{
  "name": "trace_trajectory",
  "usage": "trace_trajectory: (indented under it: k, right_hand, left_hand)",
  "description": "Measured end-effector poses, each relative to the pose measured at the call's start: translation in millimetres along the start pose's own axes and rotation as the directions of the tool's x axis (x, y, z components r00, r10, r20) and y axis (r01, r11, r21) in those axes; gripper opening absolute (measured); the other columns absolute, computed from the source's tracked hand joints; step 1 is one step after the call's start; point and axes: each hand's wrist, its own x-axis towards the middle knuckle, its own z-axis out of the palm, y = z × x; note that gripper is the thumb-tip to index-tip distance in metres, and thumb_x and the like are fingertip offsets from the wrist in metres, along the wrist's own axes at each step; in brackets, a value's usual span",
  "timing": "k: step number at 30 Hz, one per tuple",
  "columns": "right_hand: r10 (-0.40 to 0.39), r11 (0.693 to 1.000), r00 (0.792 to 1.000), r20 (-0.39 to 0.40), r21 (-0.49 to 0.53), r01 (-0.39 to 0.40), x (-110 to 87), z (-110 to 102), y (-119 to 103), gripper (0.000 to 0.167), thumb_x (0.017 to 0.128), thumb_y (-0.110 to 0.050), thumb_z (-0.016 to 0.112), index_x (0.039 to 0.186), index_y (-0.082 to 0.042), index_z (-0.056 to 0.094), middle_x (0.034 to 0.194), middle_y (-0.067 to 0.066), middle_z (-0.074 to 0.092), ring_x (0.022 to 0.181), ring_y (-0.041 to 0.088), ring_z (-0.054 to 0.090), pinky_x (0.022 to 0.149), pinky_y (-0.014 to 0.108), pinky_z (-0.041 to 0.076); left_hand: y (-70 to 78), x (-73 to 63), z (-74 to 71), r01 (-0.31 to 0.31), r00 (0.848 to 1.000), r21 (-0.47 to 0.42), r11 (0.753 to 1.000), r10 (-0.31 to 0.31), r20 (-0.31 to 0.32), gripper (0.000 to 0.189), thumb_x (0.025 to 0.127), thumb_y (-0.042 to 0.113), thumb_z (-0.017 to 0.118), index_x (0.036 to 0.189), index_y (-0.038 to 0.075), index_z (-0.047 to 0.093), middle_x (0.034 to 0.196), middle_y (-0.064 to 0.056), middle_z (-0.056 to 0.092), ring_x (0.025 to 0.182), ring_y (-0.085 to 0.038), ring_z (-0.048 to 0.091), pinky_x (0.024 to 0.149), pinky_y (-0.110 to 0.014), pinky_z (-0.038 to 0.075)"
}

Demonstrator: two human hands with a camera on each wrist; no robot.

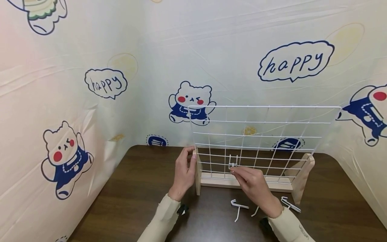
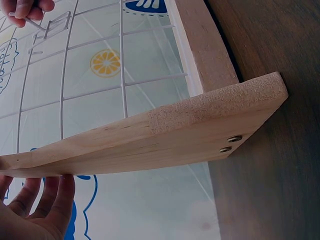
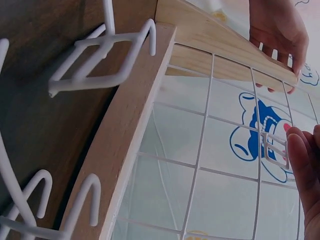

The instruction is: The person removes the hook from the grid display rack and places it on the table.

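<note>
A white wire grid [image 1: 266, 106] stands tilted back in a wooden stand on a dark table. My left hand [image 1: 184, 169] holds the upper end of the stand's left side panel [image 2: 150, 142], its fingers against the outer face. Low on the grid, left of its middle, my right hand [image 1: 254, 183] pinches a white wire hook [image 1: 230, 164] by its prong. The hook's frame lies against the grid wires in the right wrist view; whether its ends are over a wire I cannot tell.
Loose white hooks lie on the table in front of the stand: one hook [image 1: 238, 207], another partly behind my right wrist, and one hook [image 1: 291, 205] at the right. The right side panel [image 1: 303, 179] stands beyond them. A printed cloth [image 1: 145, 84] hangs behind the table.
</note>
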Motion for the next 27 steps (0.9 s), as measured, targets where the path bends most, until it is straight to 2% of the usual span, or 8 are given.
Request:
trace_trajectory:
  k: [3, 8, 13, 17, 27]
  right_hand:
    - [0.004, 1.000, 1.000, -0.012, 0.010, -0.004, 0.2, -0.4, 0.8, 0.029, 0.107, -0.019, 0.058, 0.101, 0.001, 0.080, 0.090, 0.010, 0.081, 0.077, 0.024, 0.078, 0.071, 0.029, 0.063]
    - [0.000, 0.999, 1.000, -0.030, 0.034, 0.001, 2.9, -2.4, 0.9, 0.026, 0.105, -0.016, 0.061, 0.100, 0.001, 0.079, 0.087, 0.010, 0.080, 0.074, 0.022, 0.077, 0.068, 0.026, 0.062]
    - [-0.033, 0.999, 0.998, -0.051, 0.032, 0.035, 7.0, -4.5, -1.9, 0.034, 0.108, -0.022, 0.055, 0.099, 0.000, 0.079, 0.086, 0.010, 0.080, 0.073, 0.022, 0.077, 0.067, 0.027, 0.062]
    - [-0.072, 0.997, 0.995, -0.075, 0.015, 0.073, 10.1, -6.0, -6.4, 0.035, 0.109, -0.023, 0.054, 0.098, -0.001, 0.079, 0.085, 0.009, 0.080, 0.072, 0.022, 0.077, 0.068, 0.028, 0.063]
    - [-0.096, 0.995, 0.994, -0.061, 0.022, 0.097, 11.8, -6.0, -16.9, 0.034, 0.108, -0.022, 0.054, 0.096, -0.003, 0.079, 0.086, 0.009, 0.080, 0.074, 0.022, 0.078, 0.071, 0.026, 0.063]
  left_hand:
    - [0.0, -0.8, 0.0, -0.003, 1.000, -0.004, 1.000, 0.003, 0.000, 0.023, 0.107, 0.014, 0.052, 0.127, 0.008, 0.061, 0.119, -0.011, 0.069, 0.103, -0.020, 0.067, 0.084, -0.038, 0.065]
    - [0.5, -1.0, -0.5, 0.011, 1.000, -0.003, 1.000, -0.011, 0.009, 0.024, 0.107, 0.016, 0.053, 0.129, 0.010, 0.061, 0.121, -0.008, 0.068, 0.105, -0.019, 0.067, 0.086, -0.039, 0.065]
    - [0.9, -0.7, -0.9, 0.013, 1.000, 0.000, 1.000, -0.013, 0.009, 0.024, 0.107, 0.017, 0.053, 0.129, 0.010, 0.061, 0.121, -0.008, 0.068, 0.105, -0.019, 0.067, 0.086, -0.040, 0.065]
    - [1.1, -0.9, -0.8, 0.016, 1.000, 0.001, 1.000, -0.016, 0.009, 0.024, 0.107, 0.017, 0.053, 0.129, 0.010, 0.061, 0.121, -0.008, 0.068, 0.105, -0.019, 0.067, 0.086, -0.039, 0.065]
    - [0.5, -0.9, -0.5, 0.012, 1.000, 0.004, 1.000, -0.012, 0.006, 0.024, 0.107, 0.015, 0.052, 0.128, 0.009, 0.061, 0.120, -0.010, 0.068, 0.104, -0.020, 0.067, 0.086, -0.039, 0.065]
